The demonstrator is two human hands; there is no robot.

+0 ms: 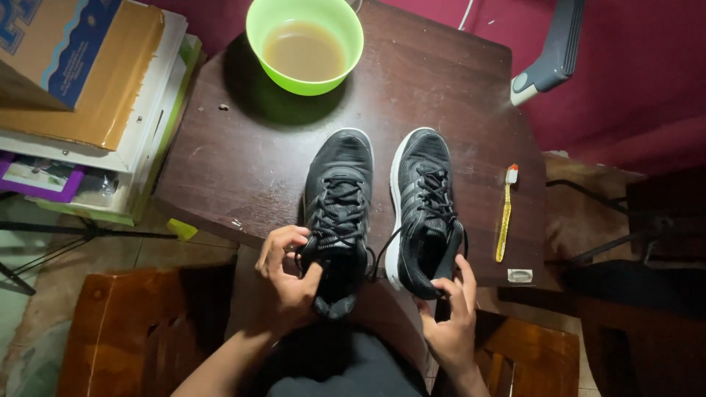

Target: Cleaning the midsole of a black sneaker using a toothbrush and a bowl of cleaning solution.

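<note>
Shoes on table edge | our left hand (287, 276) grips left shoe (337, 213) heel, right hand (452, 316) pinches right shoe (425, 209) tongue | laces tied, brush (505, 213) untouched, bowl (304, 45) full (murky water): cleaning seemingly not begun

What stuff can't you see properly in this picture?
Head view only:
- Heel of the left black mesh sneaker: covered by the left hand.
- Inside of the right black sneaker with white sole: too dark; the right hand hides its heel edge.
- Bottom of the lime green plastic bowl: hidden under murky brown liquid.
- Cardboard box: cut off by the top-left edge.
</note>
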